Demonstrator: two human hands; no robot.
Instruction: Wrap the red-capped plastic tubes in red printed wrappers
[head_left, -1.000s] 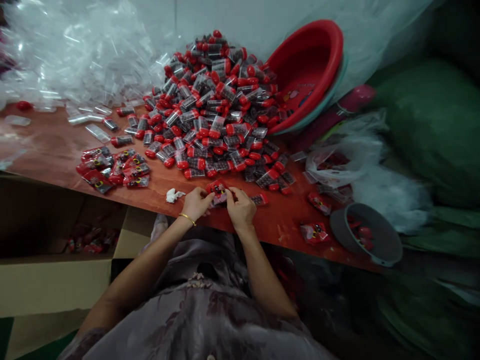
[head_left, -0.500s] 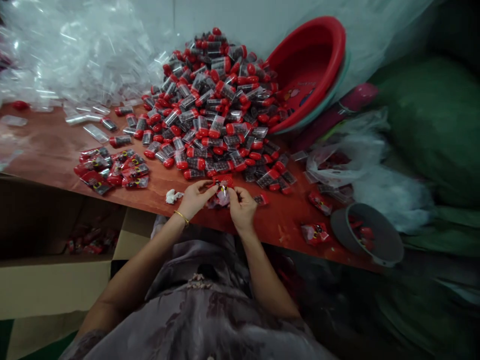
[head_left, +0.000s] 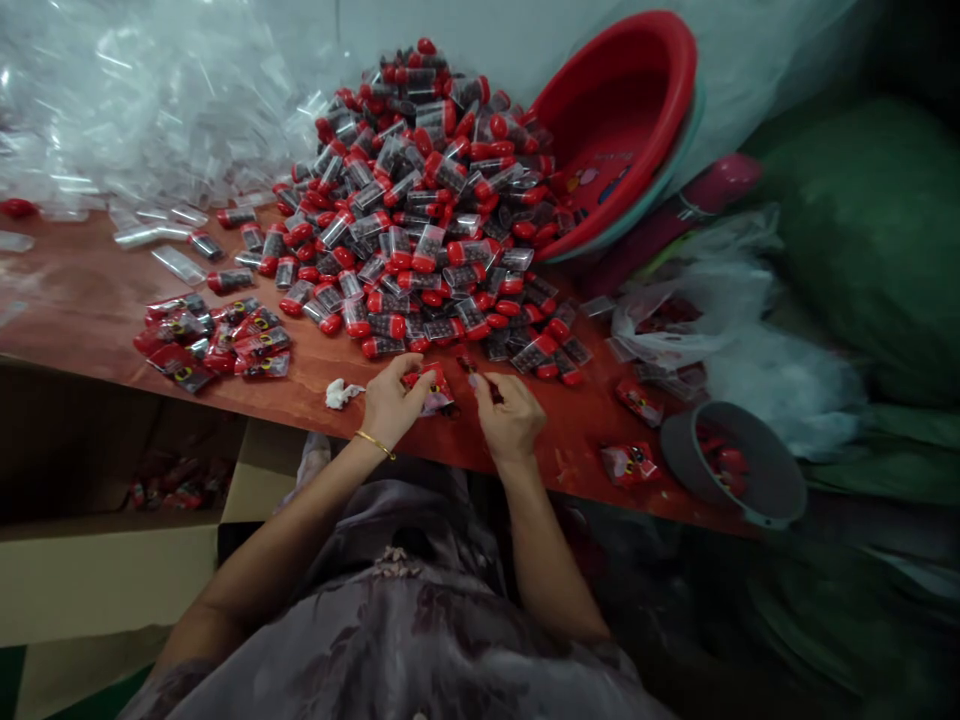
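Note:
My left hand (head_left: pixel 391 402), with a gold bracelet at the wrist, is at the table's front edge. Its thumb and fingers are apart over a small red printed packet (head_left: pixel 435 390), and the thumb appears to touch it. To the right, my right hand (head_left: pixel 511 414) is closed in a pinch; a small dark-red piece (head_left: pixel 466 362) shows at its fingertips, too blurred to name. Just beyond both hands rises a big heap of clear tubes with red caps (head_left: pixel 427 245), filled with dark bits. A crumpled white tissue (head_left: pixel 343 393) lies left of my left hand.
Several filled red packets (head_left: pixel 217 340) lie in a pile at left. Behind them are heaped clear plastic tubes (head_left: pixel 172 110). A red basin (head_left: pixel 645 80) leans at the back right. A grey bowl (head_left: pixel 750 460) holds red pieces. Below left, an open cardboard box (head_left: pixel 112 570) contains red packets.
My hands have moved apart. The red packet held between both is now lower, by my left hand alone. My right hand has shifted right with a small dark-red piece.

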